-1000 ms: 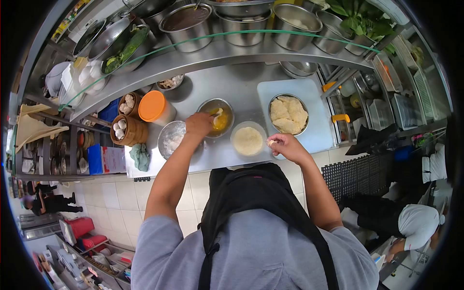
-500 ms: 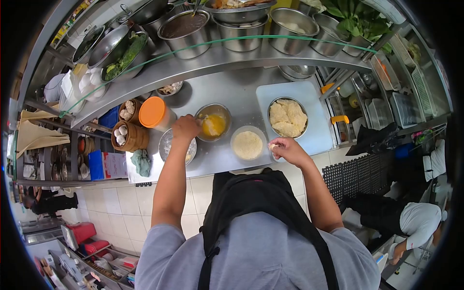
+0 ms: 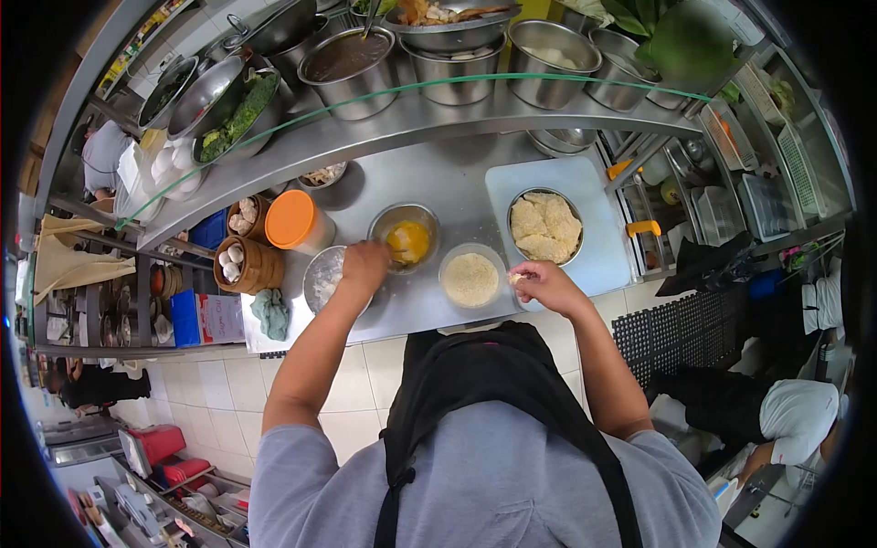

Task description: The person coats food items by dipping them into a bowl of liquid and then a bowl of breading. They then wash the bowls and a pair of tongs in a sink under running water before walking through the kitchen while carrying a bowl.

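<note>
Head view: holding left hand over the egg bowl's near-left rim, grip unclear; right hand, fingertips pinched together, just right of crumb bowl.

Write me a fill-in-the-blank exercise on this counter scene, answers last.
The round lid on the whitish plastic tub is ____.
The rectangular cutting board under the steel bowl of breaded pieces is pale ____.
The steel bowl of yellow liquid is to the ____ of the translucent bowl of crumbs.
Nearest that translucent bowl is the person's ____.

Missing: orange; blue; left; right hand
</note>
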`<state>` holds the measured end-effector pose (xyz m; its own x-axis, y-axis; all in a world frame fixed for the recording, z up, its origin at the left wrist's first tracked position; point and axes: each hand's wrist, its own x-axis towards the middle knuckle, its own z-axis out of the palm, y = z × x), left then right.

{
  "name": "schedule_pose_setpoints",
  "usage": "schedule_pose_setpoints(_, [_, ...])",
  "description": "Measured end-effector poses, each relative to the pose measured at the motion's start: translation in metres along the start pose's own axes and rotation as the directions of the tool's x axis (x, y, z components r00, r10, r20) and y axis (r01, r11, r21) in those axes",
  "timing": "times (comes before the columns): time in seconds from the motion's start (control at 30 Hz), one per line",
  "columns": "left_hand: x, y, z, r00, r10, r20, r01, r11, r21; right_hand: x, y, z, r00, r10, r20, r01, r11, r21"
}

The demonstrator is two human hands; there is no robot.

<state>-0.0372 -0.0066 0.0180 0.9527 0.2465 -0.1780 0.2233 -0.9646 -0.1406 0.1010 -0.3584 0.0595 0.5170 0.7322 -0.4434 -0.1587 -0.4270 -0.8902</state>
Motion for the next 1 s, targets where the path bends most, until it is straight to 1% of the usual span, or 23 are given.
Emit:
schedule_pose_setpoints(0.07, [0.002,-0.003,0.038,0.990,0.101,-0.098,-0.093,0.992,0.089,0.001,0.004,-0.001,1.000,-0.001,-0.007,0.001,1.000,-0.011])
schedule_pose_setpoints(0.1, [0.001,-0.004,0.039,0.990,0.100,-0.101,-0.091,0.992,0.091,0.001,0.003,0.000,1.000,-0.004,-0.008,0.004,1.000,-0.012])
schedule_pose_setpoints(0.17, [0.003,-0.006,0.041,0.993,0.117,0.005,-0.117,0.993,0.011,0.000,0.002,0.002,1.000,0.012,-0.002,-0.012,1.000,0.000])
schedule_pose_setpoints(0.2, [0.005,-0.006,0.036,0.993,0.121,0.002,-0.121,0.993,0.011,0.000,0.000,0.003,1.000,0.011,-0.008,-0.011,1.000,-0.001])
schedule_pose_setpoints(0.27, [0.004,-0.008,0.015,0.992,0.095,0.083,-0.088,0.992,-0.092,0.000,-0.002,0.006,1.000,0.010,-0.011,-0.010,1.000,0.008])
schedule_pose_setpoints(0.3, [0.002,-0.008,0.009,0.992,0.095,0.083,-0.087,0.992,-0.092,0.002,-0.001,0.006,1.000,0.010,-0.011,-0.010,1.000,0.008])
schedule_pose_setpoints(0.37, [-0.004,-0.010,-0.004,0.999,-0.053,-0.002,0.051,0.966,-0.254,0.011,0.006,0.007,0.999,-0.037,0.012,0.037,0.998,-0.053])
schedule_pose_setpoints(0.4, [-0.009,-0.012,-0.013,0.999,-0.054,0.001,0.053,0.966,-0.255,0.016,0.008,0.009,0.999,-0.035,0.014,0.035,0.998,-0.053])
schedule_pose_setpoints(0.47, [-0.018,-0.019,-0.032,0.986,-0.157,-0.048,0.116,0.874,-0.473,0.030,0.009,0.016,0.990,-0.141,-0.010,0.132,0.945,-0.299])
schedule_pose_setpoints(0.5, [-0.023,-0.023,-0.038,0.986,-0.157,-0.048,0.116,0.873,-0.474,0.039,0.011,0.021,0.990,-0.140,-0.009,0.131,0.945,-0.301])
schedule_pose_setpoints(0.57, [-0.031,-0.031,-0.045,0.964,-0.253,-0.077,0.157,0.783,-0.602,0.057,0.016,0.036,0.942,-0.336,-0.009,0.275,0.784,-0.556])
schedule_pose_setpoints(0.6, [-0.035,-0.034,-0.048,0.964,-0.253,-0.081,0.154,0.781,-0.605,0.065,0.020,0.045,0.941,-0.337,-0.010,0.274,0.782,-0.560])
schedule_pose_setpoints(0.67, [-0.042,-0.039,-0.051,0.949,-0.289,-0.127,0.117,0.695,-0.709,0.079,0.024,0.063,0.924,-0.382,-0.007,0.224,0.555,-0.801])
schedule_pose_setpoints(0.7, [-0.044,-0.037,-0.051,0.947,-0.294,-0.127,0.119,0.691,-0.713,0.084,0.020,0.071,0.924,-0.382,-0.002,0.225,0.550,-0.804])
schedule_pose_setpoints(0.73, [-0.046,-0.035,-0.050,0.942,-0.322,-0.096,0.159,0.677,-0.719,0.088,0.016,0.079,0.975,-0.223,-0.009,0.113,0.526,-0.843])
schedule_pose_setpoints(0.77, [-0.051,-0.033,-0.049,0.934,-0.352,-0.062,0.201,0.661,-0.723,0.089,0.013,0.086,0.998,-0.058,-0.025,0.006,0.481,-0.877])
schedule_pose_setpoints(0.8, [-0.056,-0.029,-0.049,0.930,-0.362,-0.059,0.209,0.655,-0.726,0.093,0.018,0.091,0.998,-0.058,-0.015,0.014,0.474,-0.880])
schedule_pose_setpoints(0.87, [-0.061,-0.021,-0.054,0.902,-0.425,-0.076,0.238,0.634,-0.736,0.108,0.040,0.100,0.997,-0.066,-0.036,-0.010,0.353,-0.936])
schedule_pose_setpoints(0.9, [-0.063,-0.019,-0.057,0.900,-0.431,-0.071,0.243,0.629,-0.738,0.114,0.049,0.101,0.998,-0.063,-0.030,-0.006,0.348,-0.937])
schedule_pose_setpoints(0.97, [-0.066,-0.014,-0.060,0.885,-0.461,-0.069,0.243,0.582,-0.776,0.123,0.061,0.100,0.994,-0.094,0.056,0.090,0.411,-0.907])
schedule_pose_setpoints(1.0, [-0.068,-0.011,-0.058,0.881,-0.469,-0.062,0.250,0.573,-0.781,0.126,0.063,0.099,0.994,-0.088,0.064,0.095,0.404,-0.910])
